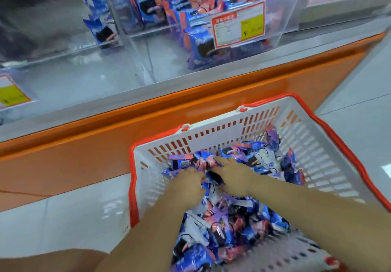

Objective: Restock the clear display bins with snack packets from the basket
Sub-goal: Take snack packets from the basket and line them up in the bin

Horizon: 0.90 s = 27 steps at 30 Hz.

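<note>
White slotted plastic with a red rim: the basket (pixel 317 155) sits on the pale floor tiles (pixel 63 218), and both our hands are down inside it. Under and all round our fingers lies a loose heap of blue, purple and pink snack packets (pixel 232 225), filling most of the basket's bottom.

Our left hand (pixel 188 185) has its fingers curled downward into the heap, closed round packets at the pile's far end, with the tips buried out of sight. Our right hand (pixel 232 178) rests just beside it, forefinger and thumb reaching forward and lying on a crumpled packet. Its other fingers are hidden behind the hand, so we cannot tell whether they close on anything.

Beyond the fingertips, past the basket's far wall, runs the orange base (pixel 105 144) of the display. Higher up, well clear of our fingers, stand the clear display bins (pixel 165 45). The bin straight ahead holds upright rows of stocked packets (pixel 190 3) and bears a red and yellow price label (pixel 239 24). Left of that bin a lone packet (pixel 101 22) stands on end.
</note>
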Motion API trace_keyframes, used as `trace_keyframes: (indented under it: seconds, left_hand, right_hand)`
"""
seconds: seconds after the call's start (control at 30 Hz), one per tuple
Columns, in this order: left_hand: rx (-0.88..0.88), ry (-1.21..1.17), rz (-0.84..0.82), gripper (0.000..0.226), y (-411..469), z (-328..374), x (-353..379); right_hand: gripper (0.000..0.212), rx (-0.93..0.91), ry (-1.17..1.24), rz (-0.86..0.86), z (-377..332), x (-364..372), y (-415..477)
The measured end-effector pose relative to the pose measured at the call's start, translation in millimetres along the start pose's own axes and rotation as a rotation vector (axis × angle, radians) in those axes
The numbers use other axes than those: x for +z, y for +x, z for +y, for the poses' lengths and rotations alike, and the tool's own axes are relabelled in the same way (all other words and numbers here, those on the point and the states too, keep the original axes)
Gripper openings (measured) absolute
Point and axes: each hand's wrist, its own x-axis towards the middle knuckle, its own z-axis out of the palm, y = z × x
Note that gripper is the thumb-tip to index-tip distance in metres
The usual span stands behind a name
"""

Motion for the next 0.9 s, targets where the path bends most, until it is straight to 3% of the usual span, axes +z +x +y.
trace_keyframes:
  seconds: [0.17, 0.47, 0.6, 0.77, 0.9]
  left_hand:
    - [-0.012, 0.006, 0.008, 0.044, 1, 1, 5]
    - [0.015, -0.138, 0.174, 0.039, -21, 14, -44]
    - [0.027, -0.464, 0.254, 0.047, -50, 28, -87]
    - [0.074, -1.089, 0.343, 0.035, -96, 55, -139]
    - [0.232, -1.500, 0.217, 0.027, -142, 75, -171]
  right_hand:
    - [0.061, 0.009, 0.170, 0.109, 5, -5, -8]
    - [0.038, 0.055, 0.441, 0.325, 14, -64, -60]
    - [0.027, 0.027, 0.540, 0.458, 5, -105, -112]
    - [0.013, -0.074, 0.660, 0.722, -25, -159, -187]
    - [0.011, -0.164, 0.764, 0.937, -47, -197, -225]
